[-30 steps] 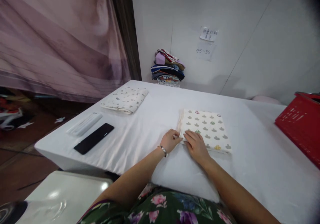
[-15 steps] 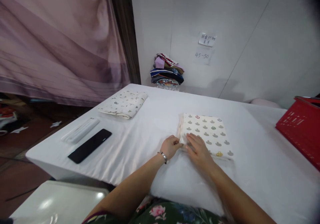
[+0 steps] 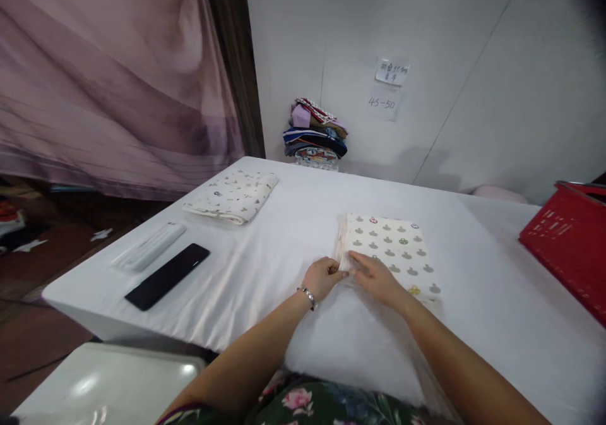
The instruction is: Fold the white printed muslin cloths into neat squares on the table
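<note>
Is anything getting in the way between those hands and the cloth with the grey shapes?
Nothing visible. The left hand seems to pinch the near left corner of the patterned cloth; the right hand is over its near edge. The black phone lies off to the left.

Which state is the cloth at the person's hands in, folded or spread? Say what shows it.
Folded: the patterned cloth forms a compact rectangle, with layered edges along its left side.

At one o'clock, your cream cloth (image 3: 392, 243) is showing grey shapes with scattered pink, green and yellow ones. The phone (image 3: 168, 276) at ten is gleaming black; the basket (image 3: 565, 248) at two is showing red. You're wearing a dark green, pink-flowered top (image 3: 310, 403).
</note>
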`<state>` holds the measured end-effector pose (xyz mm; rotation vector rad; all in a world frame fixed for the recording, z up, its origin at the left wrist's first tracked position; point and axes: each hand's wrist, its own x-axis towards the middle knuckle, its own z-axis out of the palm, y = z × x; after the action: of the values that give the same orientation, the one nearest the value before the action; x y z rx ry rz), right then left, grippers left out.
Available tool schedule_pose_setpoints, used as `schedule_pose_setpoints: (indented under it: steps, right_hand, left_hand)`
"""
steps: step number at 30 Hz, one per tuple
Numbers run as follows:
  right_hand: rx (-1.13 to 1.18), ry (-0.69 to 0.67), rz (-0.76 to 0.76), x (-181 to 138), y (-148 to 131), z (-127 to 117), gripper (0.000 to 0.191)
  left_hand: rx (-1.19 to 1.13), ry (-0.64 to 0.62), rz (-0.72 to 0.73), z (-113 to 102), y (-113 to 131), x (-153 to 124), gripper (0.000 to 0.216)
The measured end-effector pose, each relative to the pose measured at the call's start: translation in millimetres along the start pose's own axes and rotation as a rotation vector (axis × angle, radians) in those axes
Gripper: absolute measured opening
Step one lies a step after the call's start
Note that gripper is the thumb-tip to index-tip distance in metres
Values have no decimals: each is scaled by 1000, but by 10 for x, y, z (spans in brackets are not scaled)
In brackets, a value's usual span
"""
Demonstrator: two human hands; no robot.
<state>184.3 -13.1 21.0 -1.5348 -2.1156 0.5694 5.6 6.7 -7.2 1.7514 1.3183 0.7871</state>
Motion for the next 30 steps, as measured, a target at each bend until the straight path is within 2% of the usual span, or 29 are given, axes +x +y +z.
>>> schedule_pose_setpoints:
  steps: [2,4,11,18,23,30]
  right_hand:
    - [63,70,92,116,28,-91,35]
    - [34,72,85,241,41,-160,30]
    - [-282,-225,-158,548,-43,-244,28]
    - [-470,-366,-217,683,-97,-281,16]
    - [-464,-384,-212,735,-121,-294,12]
    - [-416,-362,-197,735,-164,-226,17]
  left_hand:
    - [10,-2,6,0,-5,9,28]
    - [6,-13,26,-4,-17,20,30]
    - [-34,-34,86,-11,-68,47,29]
    - [-66,-39,97,-6,-100,68,29]
    - [-52,-53,91,-15,-85,65,27]
    - [-22,-84,106,-42,-60,72,25]
